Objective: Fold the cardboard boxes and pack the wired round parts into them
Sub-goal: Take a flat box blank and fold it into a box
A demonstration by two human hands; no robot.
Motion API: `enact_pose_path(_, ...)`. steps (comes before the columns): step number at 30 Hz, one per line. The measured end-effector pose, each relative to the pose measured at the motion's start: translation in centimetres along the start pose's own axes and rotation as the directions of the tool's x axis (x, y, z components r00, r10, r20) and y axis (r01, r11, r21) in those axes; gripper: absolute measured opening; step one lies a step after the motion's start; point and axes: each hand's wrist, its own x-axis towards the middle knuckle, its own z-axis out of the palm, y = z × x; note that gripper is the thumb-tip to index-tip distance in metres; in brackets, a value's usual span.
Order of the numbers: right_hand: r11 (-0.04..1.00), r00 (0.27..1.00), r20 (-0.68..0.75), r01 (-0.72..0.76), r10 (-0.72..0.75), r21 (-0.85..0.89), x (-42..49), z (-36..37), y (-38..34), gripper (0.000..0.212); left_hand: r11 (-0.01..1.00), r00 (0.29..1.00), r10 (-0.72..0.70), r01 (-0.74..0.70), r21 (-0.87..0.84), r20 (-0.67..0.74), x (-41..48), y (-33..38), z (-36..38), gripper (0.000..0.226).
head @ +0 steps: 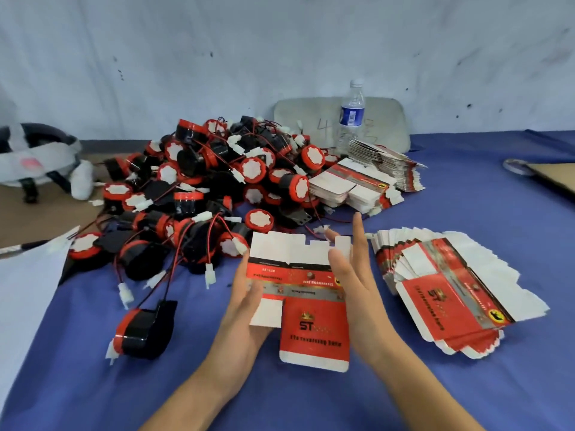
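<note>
Flat red-and-white cardboard box blank [312, 325] is resting between both hands over the blue tablecloth [93, 384]. Left hand [245, 301] is supporting it, fingers straight; right hand [353, 284] is touching its right edge, fingers extended.

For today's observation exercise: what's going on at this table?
A person holds one unfolded box blank between two open hands: left hand under it, right hand at its right edge. No folded box is in view. The pile of wired round parts lies behind on the blue table; a fanned stack of blanks lies right.
</note>
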Motion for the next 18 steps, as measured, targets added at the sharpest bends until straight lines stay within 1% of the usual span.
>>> enact_pose_path(1, 0.998, 1.0, -0.011, -0.005, 0.006, 0.055, 0.1, -0.4, 0.0, 0.07, 1.0, 0.999, -0.012, 0.012, -0.009, -0.041, 0.1, 0.1, -0.1, 0.056)
enact_pose_path(2, 0.996, 1.0, -0.017, -0.009, 0.011, 0.087, 0.1, -0.7, -0.1, 0.069, 0.999, 0.996, -0.034, 0.033, -0.007, -0.078, 0.2, 0.1, -0.3, 0.051)
enact_pose_path(5, 0.995, 0.998, -0.015, -0.056, 0.058, 0.087, 0.2, -0.8, 0.1, 0.07, 0.994, 0.991, -0.098, 0.094, -0.047, -0.088, 0.4, -0.2, -0.7, 0.053)
enact_pose_path(6, 0.996, 0.997, -0.02, -0.071, 0.072, 0.063, 0.1, -0.7, 0.1, 0.07, 0.989, 0.989, -0.128, 0.123, -0.08, -0.068, 0.3, -0.2, -0.7, 0.056)
enact_pose_path(8, 0.998, 0.997, -0.028, -0.066, 0.067, 0.023, 0.0, -0.7, 0.4, 0.071, 0.957, 0.973, -0.229, 0.227, -0.179, 0.009, 0.0, 0.1, -0.6, 0.062)
enact_pose_path(10, 0.996, 0.997, -0.005, -0.074, 0.074, 0.049, 0.2, -0.8, 0.5, 0.067, 0.903, 0.95, -0.3, 0.313, -0.295, 0.088, 0.1, 0.4, -1.0, 0.059)
enact_pose_path(11, 0.994, 0.996, 0.012, -0.084, 0.084, 0.071, 0.3, -0.8, 0.6, 0.063, 0.877, 0.942, -0.312, 0.336, -0.342, 0.125, 0.0, 0.6, -1.2, 0.055)
enact_pose_path(12, 0.992, 0.995, 0.026, -0.096, 0.094, 0.081, 0.4, -0.9, 0.8, 0.06, 0.852, 0.936, -0.304, 0.35, -0.39, 0.177, -0.1, 0.9, -1.1, 0.053)
enact_pose_path(13, 0.991, 0.994, 0.04, -0.109, 0.106, 0.079, 0.3, -0.8, 1.0, 0.06, 0.841, 0.934, -0.277, 0.349, -0.413, 0.224, -0.2, 0.9, -1.1, 0.056)
enact_pose_path(14, 0.991, 0.992, 0.049, -0.119, 0.116, 0.064, 0.3, -0.6, 1.3, 0.06, 0.864, 0.938, -0.228, 0.318, -0.391, 0.259, -0.5, 0.8, -1.2, 0.061)
enact_pose_path(15, 0.991, 0.991, 0.058, -0.126, 0.123, 0.043, 0.2, -0.3, 1.5, 0.061, 0.904, 0.95, -0.171, 0.257, -0.343, 0.26, -0.6, 0.6, -1.4, 0.061)
enact_pose_path(16, 0.99, 0.988, 0.07, -0.137, 0.136, 0.021, 0.1, -0.1, 1.8, 0.063, 0.939, 0.968, -0.137, 0.195, -0.284, 0.211, -0.5, 0.6, -1.3, 0.06)
enact_pose_path(17, 0.988, 0.985, 0.088, -0.151, 0.151, -0.007, -0.1, 0.2, 2.0, 0.065, 0.948, 0.973, -0.101, 0.157, -0.276, 0.207, -0.5, 0.6, -1.2, 0.056)
enact_pose_path(18, 0.986, 0.98, 0.104, -0.165, 0.168, -0.036, -0.2, 0.3, 2.4, 0.068, 0.929, 0.968, -0.045, 0.131, -0.346, 0.247, -0.4, 0.9, -0.8, 0.051)
